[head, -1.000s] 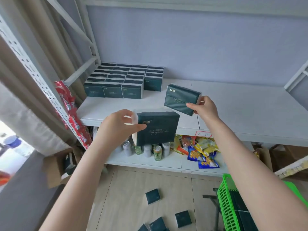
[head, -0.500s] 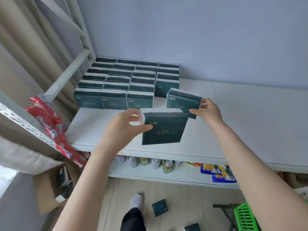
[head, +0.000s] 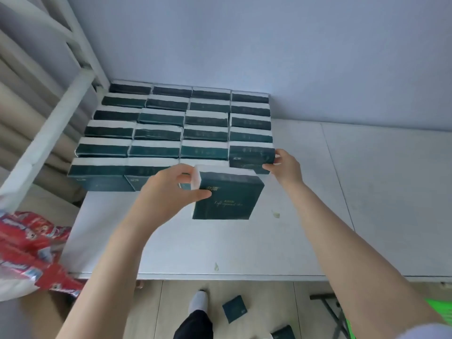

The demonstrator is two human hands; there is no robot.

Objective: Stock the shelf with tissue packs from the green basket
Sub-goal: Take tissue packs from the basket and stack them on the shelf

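Observation:
My left hand [head: 168, 192] grips a dark green tissue pack [head: 227, 196] by its left end and holds it above the white shelf [head: 342, 204], just in front of the stacked packs. My right hand [head: 285, 165] holds a second dark green tissue pack [head: 250, 156] by its right end, pressed against the front of the rightmost column. Several rows of the same packs [head: 171, 128] fill the shelf's back left corner. Only a sliver of the green basket [head: 440, 309] shows at the bottom right, behind my right arm.
A white diagonal shelf brace [head: 49, 133] runs along the left, with a beige curtain behind it. Red snack bags [head: 31, 248] hang at the shelf's front left. Loose tissue packs [head: 234, 308] lie on the floor beside my foot [head: 199, 299].
Both hands have moved forward over the shelf with their packs. The right pack has come down against the front of the rightmost column; the left pack now hovers close to the front row.

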